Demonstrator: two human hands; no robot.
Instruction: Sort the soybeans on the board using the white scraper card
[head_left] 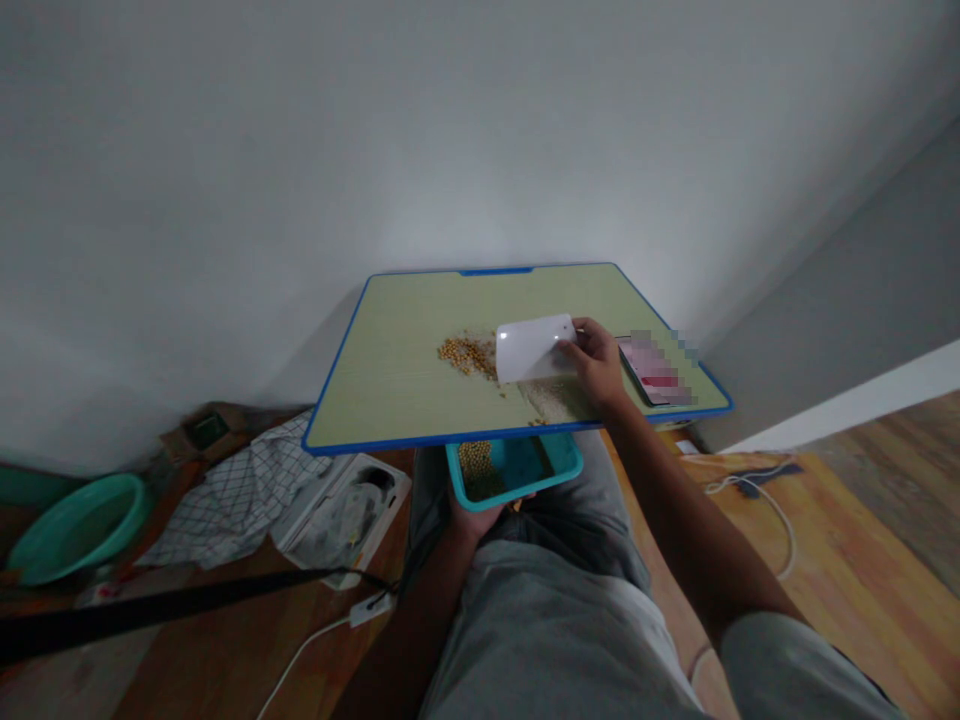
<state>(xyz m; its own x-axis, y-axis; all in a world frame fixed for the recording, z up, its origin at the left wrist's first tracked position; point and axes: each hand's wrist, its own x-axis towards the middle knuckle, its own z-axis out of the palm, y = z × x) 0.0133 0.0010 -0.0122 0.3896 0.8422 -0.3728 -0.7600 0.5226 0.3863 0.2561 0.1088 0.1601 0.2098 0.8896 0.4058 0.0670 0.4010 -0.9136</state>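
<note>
Over the table [405,310], just right of its middle, the right hand [598,362] pinches a white sheet [529,350] between thumb and fingers, its left edge at a loose pile of yellow beans [466,354]. Below the near edge, the left hand [475,518] supports a teal tray [525,493] holding more beans; with its fingers mostly hidden, I cannot tell how they grip. A flat pink device [651,370] lies at right.

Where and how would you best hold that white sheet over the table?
The white sheet is likely best pinched at its right end, coming from the right: it looks thin, the right hand has its fingers there, and its left end faces the yellow beans.
</note>
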